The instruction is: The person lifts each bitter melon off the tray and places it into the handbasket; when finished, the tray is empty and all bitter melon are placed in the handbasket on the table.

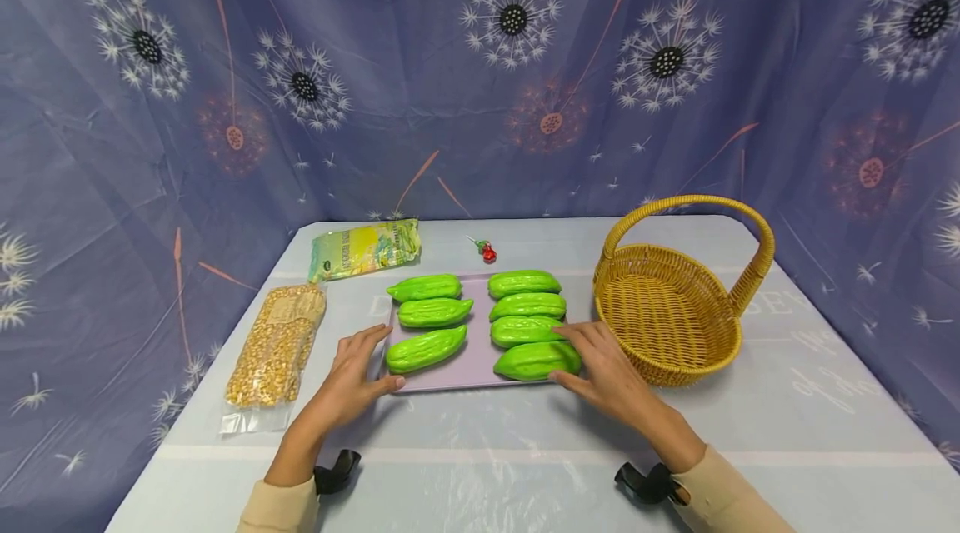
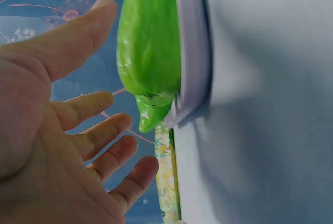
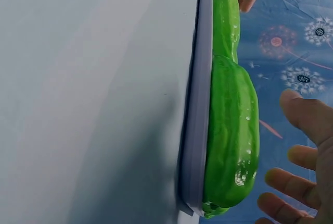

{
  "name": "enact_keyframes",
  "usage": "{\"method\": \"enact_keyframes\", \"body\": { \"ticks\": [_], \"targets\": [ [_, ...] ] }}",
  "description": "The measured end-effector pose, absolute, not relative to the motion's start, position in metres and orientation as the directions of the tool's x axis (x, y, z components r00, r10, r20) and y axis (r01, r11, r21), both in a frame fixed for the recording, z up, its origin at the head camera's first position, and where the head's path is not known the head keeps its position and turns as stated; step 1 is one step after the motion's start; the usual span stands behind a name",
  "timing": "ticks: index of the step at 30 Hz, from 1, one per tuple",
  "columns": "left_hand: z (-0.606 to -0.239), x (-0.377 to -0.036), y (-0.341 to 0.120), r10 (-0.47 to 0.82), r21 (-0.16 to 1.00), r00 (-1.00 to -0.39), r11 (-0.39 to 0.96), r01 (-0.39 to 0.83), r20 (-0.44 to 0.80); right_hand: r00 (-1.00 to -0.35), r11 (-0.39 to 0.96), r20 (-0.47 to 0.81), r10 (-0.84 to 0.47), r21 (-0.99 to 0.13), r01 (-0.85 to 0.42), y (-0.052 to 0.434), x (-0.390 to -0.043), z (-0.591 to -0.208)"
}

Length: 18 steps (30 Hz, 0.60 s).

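Note:
A flat lilac tray (image 1: 480,331) lies mid-table with several glossy green bitter gourds (image 1: 434,312) in two columns. My left hand (image 1: 358,371) sits at the tray's front left corner, fingers spread and relaxed beside the nearest gourd (image 1: 424,350), thumb by the front edge. In the left wrist view the left hand (image 2: 62,130) is open, a small gap from that gourd (image 2: 148,52) and the tray rim (image 2: 193,52). My right hand (image 1: 603,368) is at the front right corner, open beside the front right gourd (image 1: 536,360). The right wrist view shows its fingers (image 3: 307,120) apart from this gourd (image 3: 231,130).
A woven yellow basket (image 1: 678,300) with a handle stands right of the tray, close to my right hand. A clear bag of corn kernels (image 1: 276,346) lies to the left, a green-yellow packet (image 1: 365,250) behind it. A small red wrapped sweet (image 1: 487,251) lies behind the tray.

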<state>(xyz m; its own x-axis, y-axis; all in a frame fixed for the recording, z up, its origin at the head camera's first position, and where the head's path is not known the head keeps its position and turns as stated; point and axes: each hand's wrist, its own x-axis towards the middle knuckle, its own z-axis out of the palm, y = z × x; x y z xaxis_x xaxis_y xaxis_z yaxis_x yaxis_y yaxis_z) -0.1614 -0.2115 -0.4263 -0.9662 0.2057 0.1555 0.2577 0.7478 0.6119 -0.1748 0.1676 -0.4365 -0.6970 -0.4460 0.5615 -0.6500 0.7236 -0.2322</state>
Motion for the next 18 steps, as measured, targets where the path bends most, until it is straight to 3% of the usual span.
{"method": "enact_keyframes", "body": {
  "ticks": [5, 18],
  "targets": [
    [-0.433, -0.165, -0.216, 0.208, 0.609, -0.968, 0.754, 0.248, 0.137, -0.739, 0.746, 0.506, -0.445, -0.246, -0.618, 0.166, -0.175, -0.439],
    [-0.443, -0.171, -0.224, 0.227, 0.632, -0.970, 0.740, 0.232, 0.090, -0.744, 0.730, 0.490, -0.455, -0.273, -0.626, 0.162, -0.178, -0.445]
  ]
}}
